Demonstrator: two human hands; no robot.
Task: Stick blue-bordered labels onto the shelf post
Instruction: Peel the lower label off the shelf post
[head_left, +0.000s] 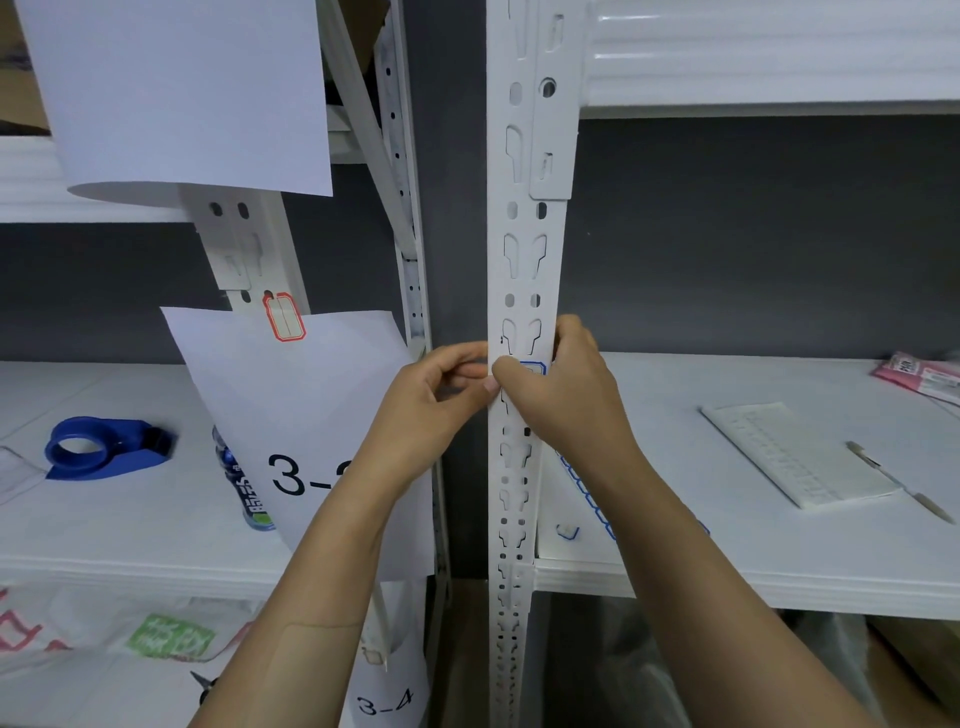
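As I judge it, the step in hand is pressing a blue-bordered label (536, 368) onto the front face of the white shelf post (524, 260). To do it well, the label should sit straight along the post, and on solid metal rather than over a slot where possible, because paper over a hole has nothing behind it and may dent; the pressure should travel from one edge across to the other, so that no bubble or fold is left; the corners need a last firm rub, since they would lift first.

The label lies on the post at about the middle of its visible height; only its upper right corner with the blue line shows, and the rest is covered by the right thumb. The right hand (569, 402) comes from the right; its fingers (571, 332) are curled round the right edge of the post and the thumb lies across the front on the label, so the hand is clamped on the post with the label under the thumb. The left hand (431, 410) is at the left edge of the post, touching the right thumb; its fingers are curled, with the thumb and forefinger tips close together; whether they pinch the label's left edge I cannot tell. A sheet (587, 488) of more blue-bordered labels lies on the shelf board behind the right forearm.
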